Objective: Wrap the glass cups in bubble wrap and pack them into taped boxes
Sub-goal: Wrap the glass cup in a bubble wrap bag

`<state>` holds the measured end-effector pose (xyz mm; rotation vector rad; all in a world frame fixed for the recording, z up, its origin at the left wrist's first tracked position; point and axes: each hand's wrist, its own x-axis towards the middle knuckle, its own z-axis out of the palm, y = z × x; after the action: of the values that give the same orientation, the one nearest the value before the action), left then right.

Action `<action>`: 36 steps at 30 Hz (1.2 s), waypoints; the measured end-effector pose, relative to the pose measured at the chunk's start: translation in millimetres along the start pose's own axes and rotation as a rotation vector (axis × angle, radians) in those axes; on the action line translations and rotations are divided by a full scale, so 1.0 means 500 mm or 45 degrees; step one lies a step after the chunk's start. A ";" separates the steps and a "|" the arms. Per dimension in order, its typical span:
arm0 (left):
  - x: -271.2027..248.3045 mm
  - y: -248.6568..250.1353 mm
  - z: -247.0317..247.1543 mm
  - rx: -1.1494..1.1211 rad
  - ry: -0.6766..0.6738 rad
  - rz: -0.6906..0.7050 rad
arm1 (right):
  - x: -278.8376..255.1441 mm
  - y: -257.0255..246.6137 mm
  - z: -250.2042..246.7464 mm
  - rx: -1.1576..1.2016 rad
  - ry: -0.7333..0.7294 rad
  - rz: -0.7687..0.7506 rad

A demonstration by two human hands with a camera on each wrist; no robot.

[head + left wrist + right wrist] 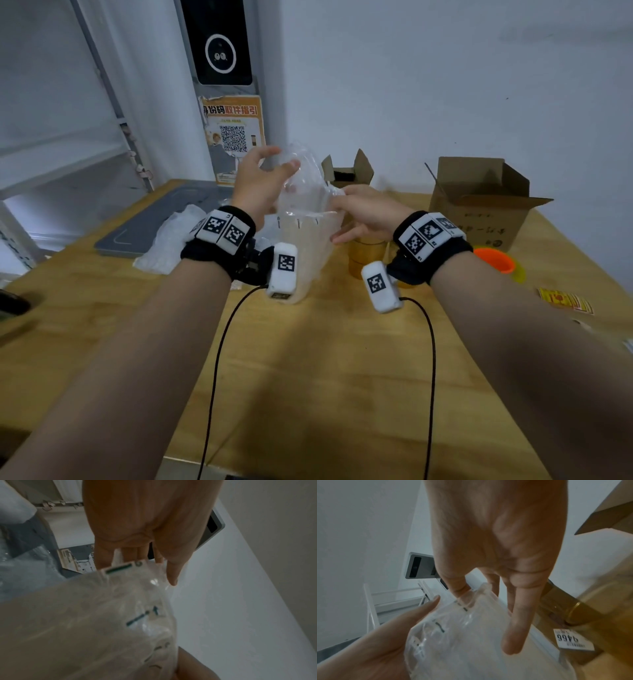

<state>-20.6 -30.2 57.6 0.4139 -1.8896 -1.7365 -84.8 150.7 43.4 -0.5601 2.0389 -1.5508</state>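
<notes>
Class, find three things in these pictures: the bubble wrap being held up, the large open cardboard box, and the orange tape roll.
bubble wrap (303, 205): head view, middle of the clear sheet between the hands.
large open cardboard box (479, 219): head view, its front wall.
orange tape roll (495, 259): head view, its top rim.

Your left hand (255, 185) and the bubble wrap (305, 212) are motion-blurred. The wrap partly hides the tape rolls (366, 255); its contents remain indeterminate.

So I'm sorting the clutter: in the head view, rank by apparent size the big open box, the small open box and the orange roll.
1. Large open brown cardboard box, plainly largest.
2. Small open brown cardboard box, though farther away.
3. Orange plastic roll, partly hidden behind the right wrist; close to the small box.
</notes>
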 end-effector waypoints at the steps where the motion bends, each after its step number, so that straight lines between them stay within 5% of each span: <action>1: -0.004 -0.011 -0.001 -0.013 -0.023 -0.005 | -0.001 0.009 0.004 0.006 -0.014 0.020; 5: -0.015 -0.066 -0.002 0.048 -0.051 -0.002 | -0.009 0.037 0.010 -0.200 -0.075 0.035; 10: -0.011 -0.086 0.006 0.126 0.011 0.091 | -0.004 0.031 -0.041 -0.701 0.313 0.050; 14: -0.004 -0.083 0.012 0.252 -0.055 0.077 | 0.009 0.061 -0.073 -1.039 0.247 0.224; 22: -0.009 -0.088 0.013 0.273 -0.028 -0.050 | 0.048 0.094 -0.064 -1.046 0.247 0.263; 28: 0.004 -0.090 0.009 0.273 0.117 0.096 | 0.042 0.072 -0.081 -0.797 0.482 0.039; 36: 0.012 -0.064 0.057 0.202 0.152 0.207 | -0.025 -0.080 -0.118 -0.490 0.910 -0.560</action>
<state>-45.7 -14.1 26.2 0.4015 -1.9245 -1.4314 -110.8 192.1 96.4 -0.6986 2.9536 -1.7850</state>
